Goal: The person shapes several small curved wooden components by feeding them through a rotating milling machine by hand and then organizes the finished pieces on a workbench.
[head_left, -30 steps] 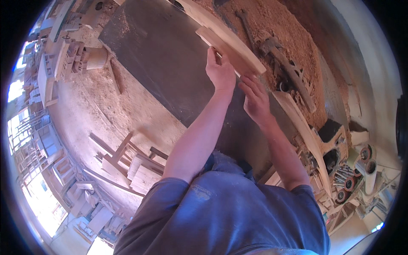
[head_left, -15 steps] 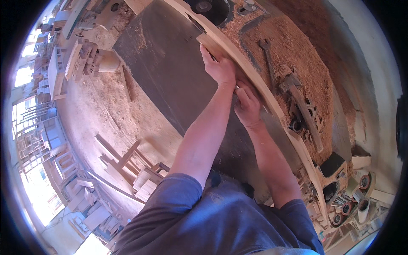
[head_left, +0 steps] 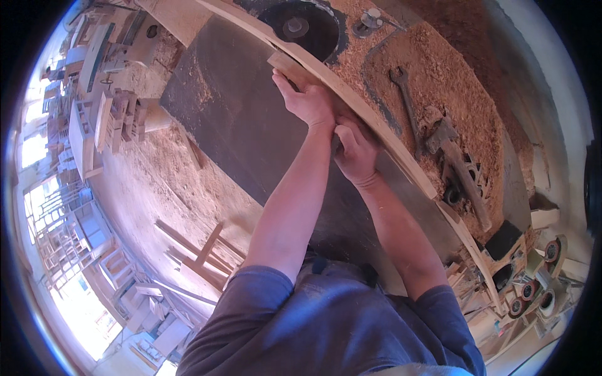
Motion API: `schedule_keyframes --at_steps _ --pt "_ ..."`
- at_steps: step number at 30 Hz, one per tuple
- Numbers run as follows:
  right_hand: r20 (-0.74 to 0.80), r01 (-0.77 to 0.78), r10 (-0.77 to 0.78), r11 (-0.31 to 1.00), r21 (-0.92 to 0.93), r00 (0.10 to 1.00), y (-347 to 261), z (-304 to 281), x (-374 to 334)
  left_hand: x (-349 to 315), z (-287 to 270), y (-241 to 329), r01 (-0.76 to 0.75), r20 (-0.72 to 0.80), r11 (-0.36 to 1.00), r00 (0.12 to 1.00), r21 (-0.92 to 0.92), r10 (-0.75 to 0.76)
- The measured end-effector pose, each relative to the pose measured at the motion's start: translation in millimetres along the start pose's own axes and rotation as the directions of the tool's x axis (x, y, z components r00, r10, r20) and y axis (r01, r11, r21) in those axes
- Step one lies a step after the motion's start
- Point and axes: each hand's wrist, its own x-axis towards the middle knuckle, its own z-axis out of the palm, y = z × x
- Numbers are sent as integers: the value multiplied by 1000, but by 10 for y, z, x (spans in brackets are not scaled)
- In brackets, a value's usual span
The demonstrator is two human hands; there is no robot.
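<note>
A light wooden strip lies on the dark, flat machine table, against a long curved wooden fence. My left hand presses along the strip, its index finger reaching forward and its other fingers hidden behind the palm. Close behind it, my right hand is closed with bent fingers at the rear part of the strip, touching or nearly touching the left wrist. Most of the strip is hidden by the two hands. Beyond the fence, past the strip's front end, a round black disc with a central hub shows.
Shavings cover the surface beyond the fence. On it lie an open-ended wrench and a hammer-like tool with a wooden handle. A bolt clamp stands near the disc. Wood offcuts lie left on the dusty floor.
Both hands have slid forward and left along the fence with the wooden strip. The view has shifted slightly, so the fence and tools appear lower and farther right.
</note>
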Motion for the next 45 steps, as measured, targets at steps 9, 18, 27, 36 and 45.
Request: schedule_keyframes --at_steps 9,18,27,36,45 --pt "-50 -25 28 998 53 998 -67 501 317 558 106 -48 2 60 998 998 -57 2" --pt "-92 26 -28 999 -20 995 -121 972 708 1209 283 -246 -49 143 980 987 -190 77" --pt "-86 27 -24 999 39 996 -216 1467 1141 2006 520 -482 -89 108 970 987 -226 116" --pt "65 -114 100 954 278 993 -359 2410 1644 3311 827 -833 -87 74 989 993 -122 97" --pt "37 -283 281 937 205 959 -1114 2552 1604 3504 327 -750 -134 507 991 853 -16 124"
